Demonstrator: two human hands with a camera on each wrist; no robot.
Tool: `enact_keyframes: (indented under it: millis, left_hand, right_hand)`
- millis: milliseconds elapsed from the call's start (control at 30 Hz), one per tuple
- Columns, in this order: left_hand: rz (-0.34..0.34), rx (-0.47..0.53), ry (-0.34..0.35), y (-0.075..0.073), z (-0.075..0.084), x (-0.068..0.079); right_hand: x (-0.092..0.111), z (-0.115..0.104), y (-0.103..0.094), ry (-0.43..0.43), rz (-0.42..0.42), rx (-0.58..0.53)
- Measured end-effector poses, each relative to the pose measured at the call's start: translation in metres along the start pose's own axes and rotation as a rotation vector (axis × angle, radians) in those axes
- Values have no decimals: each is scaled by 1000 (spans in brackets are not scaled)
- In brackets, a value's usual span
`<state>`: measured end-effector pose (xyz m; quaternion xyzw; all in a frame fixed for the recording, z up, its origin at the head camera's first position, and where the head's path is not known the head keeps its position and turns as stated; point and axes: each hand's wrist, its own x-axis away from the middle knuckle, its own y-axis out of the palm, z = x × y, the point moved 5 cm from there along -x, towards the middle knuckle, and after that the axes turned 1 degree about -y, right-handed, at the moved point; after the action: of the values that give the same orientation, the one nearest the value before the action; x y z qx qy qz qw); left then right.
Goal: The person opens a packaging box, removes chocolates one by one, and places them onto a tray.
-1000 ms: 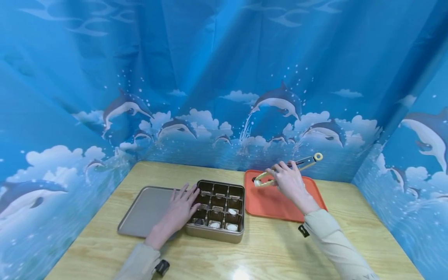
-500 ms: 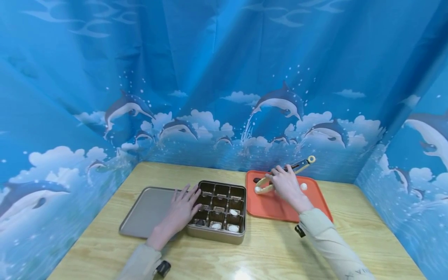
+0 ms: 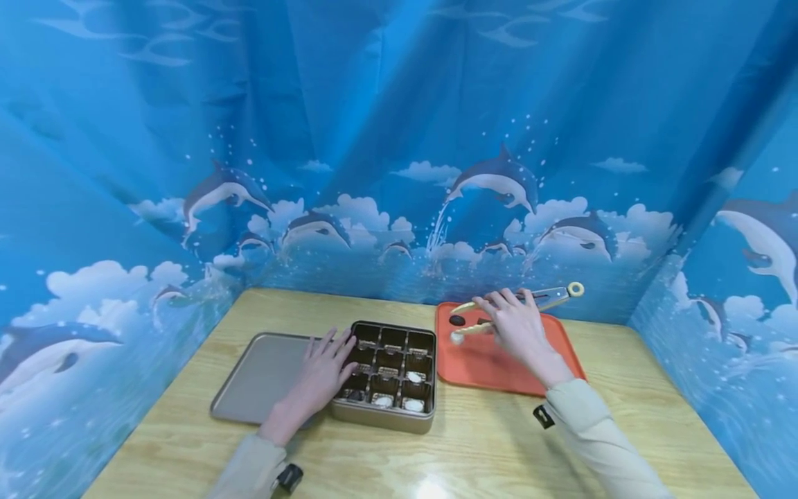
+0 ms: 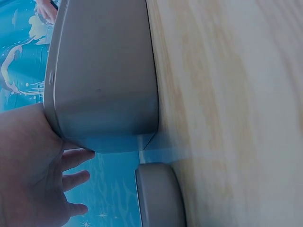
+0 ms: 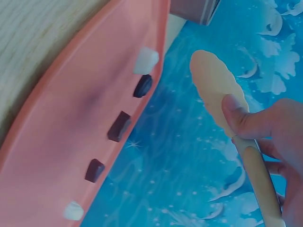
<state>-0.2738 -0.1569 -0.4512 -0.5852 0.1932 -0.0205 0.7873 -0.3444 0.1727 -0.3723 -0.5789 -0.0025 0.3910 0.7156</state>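
Observation:
My right hand (image 3: pixel 519 326) grips a pair of tongs (image 5: pixel 215 87) with pale yellow scalloped tips, the thumb pressed along one arm. The tongs' arms are spread over the left part of the red tray (image 3: pixel 480 364). Just below their tips, a white piece (image 3: pixel 457 338) lies on the tray, with a dark oval piece (image 3: pixel 457 320) behind it. My left hand (image 3: pixel 321 371) rests on the left rim of a bronze-coloured box (image 3: pixel 382 416), fingers straight and spread. The box has a divided dark insert. White pieces (image 3: pixel 413 405) lie in several compartments, and a dark piece (image 3: pixel 354 395) in the front left one.
A flat grey-brown lid (image 3: pixel 262 374) lies left of the box, partly under my left forearm. Dark blocks (image 5: pixel 119 126) and another white piece (image 5: pixel 73 211) line the tray's far side. A blue dolphin-print curtain (image 3: pixel 386 173) hangs close behind the wooden table.
The tongs were down around the white piece half a second ago; now they are raised, their arms spread apart, and the piece lies on the tray. My left hand has stayed on the box.

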Motion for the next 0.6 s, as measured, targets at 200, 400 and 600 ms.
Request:
enact_keyframes:
  millis: [200,400,600]
  left_hand:
    - [-10,-15,1,1,-1,0]
    - [-16,-17,3,1,-1,1]
    - [-8,-15,4,0,0,0]
  right_hand:
    - [-1,-10,-18,-56,38,16]
    - [-6,-32,-39,-178,96,12]
    - [-11,-57,-54,-315,109,7]
